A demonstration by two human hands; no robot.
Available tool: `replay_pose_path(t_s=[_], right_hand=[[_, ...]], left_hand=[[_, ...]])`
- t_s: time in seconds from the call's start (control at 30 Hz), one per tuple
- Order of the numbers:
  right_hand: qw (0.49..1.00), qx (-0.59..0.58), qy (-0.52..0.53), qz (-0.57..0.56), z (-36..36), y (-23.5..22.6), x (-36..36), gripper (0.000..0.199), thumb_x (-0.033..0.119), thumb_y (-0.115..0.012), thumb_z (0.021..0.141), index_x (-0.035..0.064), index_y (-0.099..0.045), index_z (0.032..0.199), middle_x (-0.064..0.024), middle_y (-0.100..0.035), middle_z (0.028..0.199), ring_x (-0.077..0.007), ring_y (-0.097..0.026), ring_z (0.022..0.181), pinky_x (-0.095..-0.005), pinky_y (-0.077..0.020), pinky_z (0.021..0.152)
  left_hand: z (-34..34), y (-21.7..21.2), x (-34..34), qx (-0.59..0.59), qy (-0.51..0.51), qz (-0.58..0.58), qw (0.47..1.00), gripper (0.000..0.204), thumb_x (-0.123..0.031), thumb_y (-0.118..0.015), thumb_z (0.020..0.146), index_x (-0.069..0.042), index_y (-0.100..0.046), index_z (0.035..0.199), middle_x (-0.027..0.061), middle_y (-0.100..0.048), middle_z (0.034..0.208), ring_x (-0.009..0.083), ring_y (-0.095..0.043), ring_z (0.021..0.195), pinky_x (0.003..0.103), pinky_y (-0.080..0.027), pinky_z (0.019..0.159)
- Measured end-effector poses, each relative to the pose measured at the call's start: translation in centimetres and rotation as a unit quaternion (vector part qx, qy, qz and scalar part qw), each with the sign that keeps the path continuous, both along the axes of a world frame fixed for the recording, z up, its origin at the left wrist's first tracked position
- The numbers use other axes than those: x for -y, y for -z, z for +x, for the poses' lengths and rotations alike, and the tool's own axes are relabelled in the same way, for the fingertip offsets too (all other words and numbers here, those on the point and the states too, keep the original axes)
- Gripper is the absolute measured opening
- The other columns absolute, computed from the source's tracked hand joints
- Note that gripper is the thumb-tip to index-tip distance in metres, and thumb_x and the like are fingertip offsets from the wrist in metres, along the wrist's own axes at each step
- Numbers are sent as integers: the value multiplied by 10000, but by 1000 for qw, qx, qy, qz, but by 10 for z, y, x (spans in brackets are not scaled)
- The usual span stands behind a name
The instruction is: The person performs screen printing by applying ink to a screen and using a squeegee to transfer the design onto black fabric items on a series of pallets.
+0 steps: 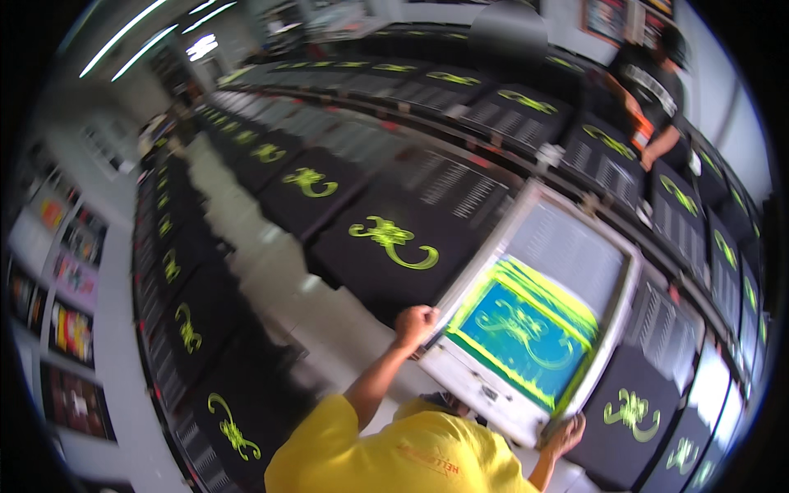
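Between my hands is a screen-printing frame (485,393) with a pale rim, held at a slant. Its mesh has a blue-green stencil (518,337) with a scorpion design, smeared with bright yellow-green ink around the edges. The fingers of my left hand (417,326) are closed on the frame's near left corner. At the near right corner, my right hand (563,435) grips the rim. Just left of the frame lies a black shirt (386,271) printed with a yellow-green scorpion; another printed black shirt (629,415) lies to its right.
Long rows of boards carry several printed black shirts (308,181) on both sides. A pale floor aisle (271,271) runs between the rows at left. Across the row at the far right stands a co-worker (653,99) holding something orange. Colourful pictures (74,329) hang on the left wall.
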State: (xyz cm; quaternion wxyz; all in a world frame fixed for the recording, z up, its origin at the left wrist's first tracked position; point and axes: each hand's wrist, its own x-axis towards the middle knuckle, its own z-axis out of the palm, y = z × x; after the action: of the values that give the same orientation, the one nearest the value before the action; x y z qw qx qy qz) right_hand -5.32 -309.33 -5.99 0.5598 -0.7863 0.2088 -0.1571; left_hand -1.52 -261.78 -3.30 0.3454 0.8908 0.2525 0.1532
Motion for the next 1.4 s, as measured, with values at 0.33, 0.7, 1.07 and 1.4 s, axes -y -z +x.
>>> replay_pose_path(t_s=[0.33, 0.7, 1.07, 1.4], right_hand=[[997, -24, 37, -63, 9, -26, -24, 254, 76, -455, 904, 53, -614, 1101, -88, -624, 791, -144, -563, 700, -294, -470, 669], [998, -38, 34, -42, 6, -4, -12, 253, 23, -518, 891, 3, -626, 1118, -98, -683, 912, -159, -613, 803, -287, -492, 756], [999, 11, 25, 24, -2, -48, 7, 312, -15, -504, 863, -27, -609, 1157, -140, -693, 984, -170, -645, 872, -286, -493, 812], [999, 6, 33, 5, -7, -27, -27, 308, -13, -460, 893, -41, -611, 1160, -80, -658, 904, -109, -585, 778, -231, -464, 706]], left_hand=[[4, 12, -41, -76, 81, -163, 980, 417, -338, -679, 861, 54, -638, 725, 49, -548, 557, 90, -440, 556, 321, -380, 528], [0, 4, -20, 29, 36, -343, 938, 282, -221, -610, 937, 45, -655, 855, -15, -578, 744, 73, -482, 671, 258, -386, 607], [-17, -32, -4, 22, 50, -286, 957, 267, -206, -570, 952, 46, -660, 944, 52, -659, 868, 108, -575, 778, 260, -448, 715], [-2, 56, -27, 78, 71, -280, 954, 253, -196, -611, 924, 52, -650, 888, 14, -598, 711, 80, -503, 650, 262, -416, 602]])
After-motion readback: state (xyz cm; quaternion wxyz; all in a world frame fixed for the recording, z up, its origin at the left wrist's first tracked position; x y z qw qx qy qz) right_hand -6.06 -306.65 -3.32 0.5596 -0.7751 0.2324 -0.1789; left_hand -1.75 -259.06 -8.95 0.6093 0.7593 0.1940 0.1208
